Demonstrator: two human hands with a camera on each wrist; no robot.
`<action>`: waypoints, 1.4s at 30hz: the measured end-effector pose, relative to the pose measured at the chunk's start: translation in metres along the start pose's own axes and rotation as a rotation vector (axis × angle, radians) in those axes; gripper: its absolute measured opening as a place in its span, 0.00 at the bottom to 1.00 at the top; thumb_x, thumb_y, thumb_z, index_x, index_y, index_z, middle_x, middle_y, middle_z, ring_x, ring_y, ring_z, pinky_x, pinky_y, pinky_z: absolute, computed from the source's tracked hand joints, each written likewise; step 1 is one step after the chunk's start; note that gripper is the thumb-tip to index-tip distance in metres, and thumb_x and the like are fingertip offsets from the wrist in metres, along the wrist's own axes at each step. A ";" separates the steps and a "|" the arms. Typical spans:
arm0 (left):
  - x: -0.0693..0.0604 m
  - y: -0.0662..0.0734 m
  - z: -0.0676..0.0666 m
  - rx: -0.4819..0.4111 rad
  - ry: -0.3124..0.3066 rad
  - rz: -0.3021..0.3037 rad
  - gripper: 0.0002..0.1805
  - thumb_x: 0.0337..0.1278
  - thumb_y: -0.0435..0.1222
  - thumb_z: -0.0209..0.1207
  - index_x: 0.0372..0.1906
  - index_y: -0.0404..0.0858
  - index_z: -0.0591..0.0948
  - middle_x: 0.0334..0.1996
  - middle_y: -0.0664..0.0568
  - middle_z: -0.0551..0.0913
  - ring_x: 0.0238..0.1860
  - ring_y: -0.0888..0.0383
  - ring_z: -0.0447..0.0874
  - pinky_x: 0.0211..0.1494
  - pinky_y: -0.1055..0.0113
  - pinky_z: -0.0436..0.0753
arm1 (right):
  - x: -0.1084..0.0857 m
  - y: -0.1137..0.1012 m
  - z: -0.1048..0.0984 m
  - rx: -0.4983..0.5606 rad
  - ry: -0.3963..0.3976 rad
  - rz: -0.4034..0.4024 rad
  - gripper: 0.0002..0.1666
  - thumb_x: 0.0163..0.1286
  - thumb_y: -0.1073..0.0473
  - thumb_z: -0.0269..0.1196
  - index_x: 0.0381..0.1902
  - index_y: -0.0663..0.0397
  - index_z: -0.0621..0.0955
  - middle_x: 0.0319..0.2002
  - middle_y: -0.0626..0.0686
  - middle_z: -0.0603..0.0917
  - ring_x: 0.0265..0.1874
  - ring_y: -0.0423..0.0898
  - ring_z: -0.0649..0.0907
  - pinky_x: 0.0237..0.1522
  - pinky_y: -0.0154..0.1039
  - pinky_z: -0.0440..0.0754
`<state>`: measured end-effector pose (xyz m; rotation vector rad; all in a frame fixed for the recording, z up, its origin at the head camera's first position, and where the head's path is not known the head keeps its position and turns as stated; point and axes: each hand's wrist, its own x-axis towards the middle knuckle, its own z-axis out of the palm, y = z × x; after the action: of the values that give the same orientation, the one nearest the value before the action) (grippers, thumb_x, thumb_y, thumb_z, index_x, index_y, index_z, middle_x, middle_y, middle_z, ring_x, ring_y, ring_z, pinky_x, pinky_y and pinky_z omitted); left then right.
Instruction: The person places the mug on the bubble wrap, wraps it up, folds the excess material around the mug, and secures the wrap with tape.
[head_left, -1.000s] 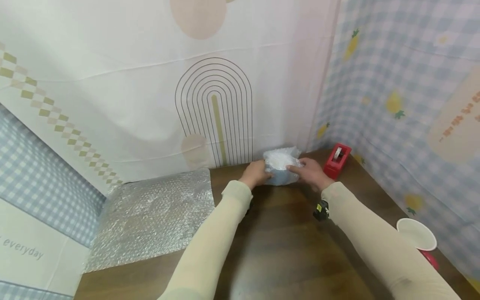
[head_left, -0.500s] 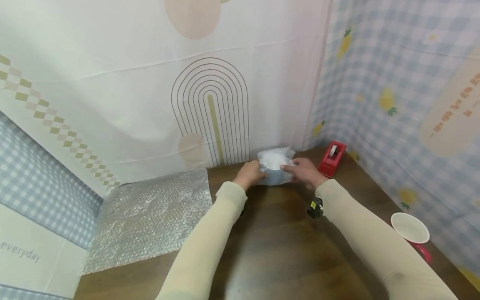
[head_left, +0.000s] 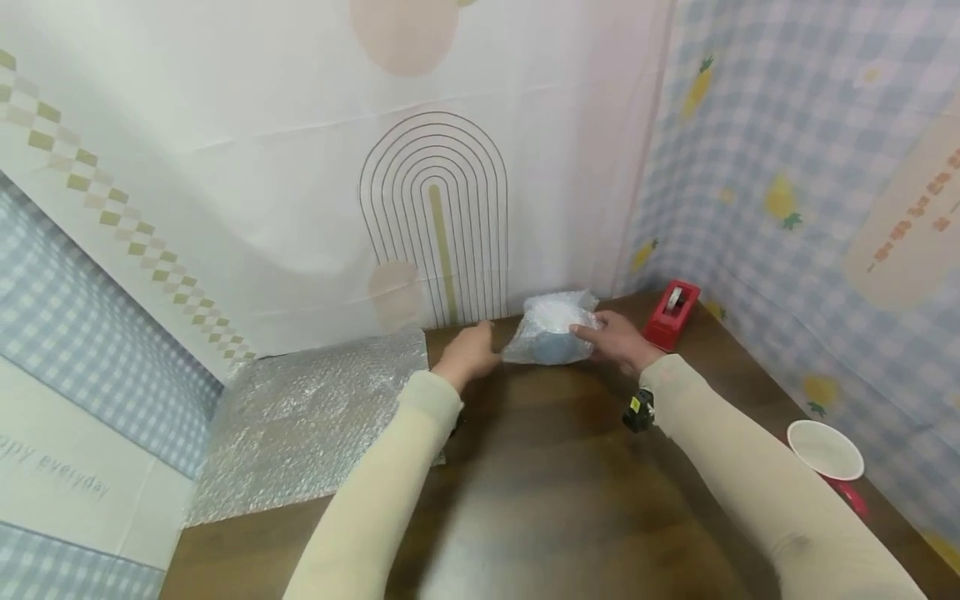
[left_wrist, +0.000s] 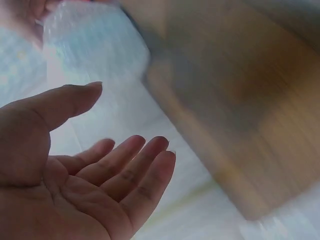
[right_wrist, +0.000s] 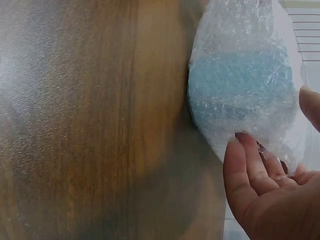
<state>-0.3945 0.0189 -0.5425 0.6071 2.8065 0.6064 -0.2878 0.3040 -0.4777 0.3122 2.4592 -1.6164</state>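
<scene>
"What's the bundle (head_left: pixel 555 329) like?"

"Crinkled, see-through bubbly plastic, rounded, blue inside. It's at the bench's (head_left: pixel 570 475) back edge, near the right corner."

"Which way does it lie?"

"Lengthwise along that edge, flattened loose end pointing left."

"And the hands?"

"Right hand (head_left: pixel 622 340) pinches its right end, thumb against fingers; left hand (head_left: pixel 468 354) is beside the loose end, fingers relaxed, holding nothing."

"Further out?"

"Red tape dispenser (head_left: pixel 670 317), back right corner; silvery dimpled sheet (head_left: pixel 315 421), left edge."

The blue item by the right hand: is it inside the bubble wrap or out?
Inside: the right wrist view shows clear bubble wrap covering the blue item.
</scene>
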 end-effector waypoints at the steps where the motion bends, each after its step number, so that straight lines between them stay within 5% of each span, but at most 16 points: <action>1: 0.000 -0.015 -0.003 -0.007 0.026 0.015 0.47 0.68 0.50 0.71 0.88 0.43 0.69 0.78 0.43 0.84 0.75 0.40 0.86 0.76 0.38 0.86 | 0.001 -0.001 -0.002 0.005 0.003 0.001 0.47 0.89 0.49 0.62 0.88 0.72 0.57 0.83 0.74 0.66 0.73 0.64 0.79 0.77 0.64 0.85; 5: -0.016 -0.063 -0.021 -0.007 0.054 0.002 0.47 0.67 0.52 0.76 0.85 0.38 0.72 0.76 0.39 0.85 0.73 0.37 0.87 0.78 0.38 0.84 | 0.003 -0.006 -0.007 -0.051 0.109 -0.036 0.49 0.88 0.47 0.63 0.88 0.70 0.55 0.84 0.76 0.64 0.78 0.68 0.74 0.79 0.64 0.81; 11: -0.062 -0.117 -0.054 0.042 0.062 -0.145 0.44 0.61 0.44 0.80 0.80 0.36 0.77 0.74 0.35 0.85 0.72 0.33 0.86 0.74 0.34 0.86 | 0.002 -0.022 -0.004 -0.276 0.377 -0.275 0.36 0.80 0.53 0.66 0.74 0.74 0.73 0.71 0.76 0.78 0.70 0.71 0.78 0.76 0.68 0.77; 14: -0.093 -0.117 -0.079 0.038 0.019 -0.223 0.44 0.63 0.39 0.80 0.81 0.34 0.75 0.77 0.33 0.82 0.76 0.31 0.82 0.80 0.32 0.82 | -0.003 -0.030 0.006 -0.328 0.409 -0.386 0.30 0.75 0.58 0.67 0.68 0.72 0.79 0.67 0.74 0.80 0.67 0.71 0.79 0.73 0.67 0.78; 17: -0.117 -0.119 -0.099 0.039 -0.007 -0.245 0.47 0.64 0.38 0.80 0.83 0.31 0.72 0.79 0.30 0.78 0.79 0.28 0.78 0.83 0.33 0.79 | 0.002 -0.030 0.021 -0.357 0.352 -0.497 0.26 0.73 0.60 0.68 0.65 0.68 0.81 0.65 0.70 0.81 0.65 0.68 0.81 0.69 0.64 0.81; 19: -0.121 -0.138 -0.104 0.027 -0.033 -0.262 0.51 0.60 0.39 0.83 0.84 0.32 0.71 0.82 0.29 0.75 0.81 0.27 0.74 0.85 0.32 0.76 | 0.004 -0.032 0.035 -0.370 0.280 -0.558 0.25 0.72 0.61 0.70 0.64 0.66 0.82 0.65 0.70 0.82 0.64 0.68 0.82 0.69 0.65 0.82; 24: -0.101 -0.212 -0.085 0.074 -0.045 -0.284 0.60 0.44 0.43 0.91 0.84 0.35 0.73 0.82 0.29 0.75 0.81 0.26 0.74 0.83 0.30 0.77 | 0.051 -0.005 0.072 -0.466 0.105 -0.671 0.30 0.69 0.52 0.78 0.66 0.54 0.84 0.67 0.62 0.83 0.63 0.61 0.84 0.69 0.63 0.86; 25: -0.102 -0.213 -0.086 0.088 -0.066 -0.292 0.61 0.45 0.43 0.90 0.85 0.36 0.72 0.83 0.29 0.74 0.82 0.26 0.73 0.84 0.30 0.76 | 0.063 0.006 0.080 -0.487 0.085 -0.697 0.31 0.68 0.50 0.79 0.66 0.52 0.84 0.67 0.61 0.83 0.63 0.60 0.84 0.68 0.62 0.86; 27: -0.096 -0.226 -0.078 0.094 -0.062 -0.275 0.62 0.41 0.43 0.91 0.85 0.38 0.73 0.83 0.30 0.75 0.82 0.26 0.74 0.84 0.30 0.76 | 0.057 0.006 0.093 -0.530 0.012 -0.705 0.33 0.68 0.48 0.79 0.67 0.50 0.83 0.71 0.60 0.82 0.68 0.59 0.84 0.73 0.64 0.84; 32: -0.103 -0.222 -0.076 0.087 -0.083 -0.229 0.61 0.38 0.43 0.91 0.83 0.38 0.75 0.83 0.31 0.74 0.84 0.25 0.71 0.88 0.30 0.70 | 0.024 -0.017 0.125 -0.588 -0.152 -0.704 0.36 0.70 0.53 0.79 0.71 0.60 0.81 0.76 0.67 0.80 0.78 0.66 0.79 0.83 0.64 0.78; 38: -0.113 -0.234 -0.068 0.102 -0.081 -0.204 0.63 0.36 0.44 0.92 0.83 0.35 0.75 0.84 0.28 0.71 0.84 0.23 0.70 0.88 0.29 0.69 | 0.042 0.004 0.157 -0.659 -0.250 -0.692 0.42 0.74 0.47 0.77 0.78 0.60 0.78 0.82 0.67 0.74 0.82 0.65 0.76 0.86 0.59 0.76; 42: -0.110 -0.243 -0.063 0.103 -0.092 -0.195 0.65 0.36 0.47 0.92 0.84 0.36 0.73 0.85 0.28 0.70 0.84 0.23 0.69 0.89 0.28 0.68 | 0.060 0.028 0.164 -0.669 -0.241 -0.670 0.47 0.69 0.43 0.81 0.79 0.56 0.77 0.84 0.63 0.74 0.83 0.63 0.76 0.86 0.60 0.76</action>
<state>-0.3985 -0.2528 -0.5789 0.3619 2.7787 0.3880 -0.3316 0.1685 -0.5819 -0.8167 2.8556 -0.7858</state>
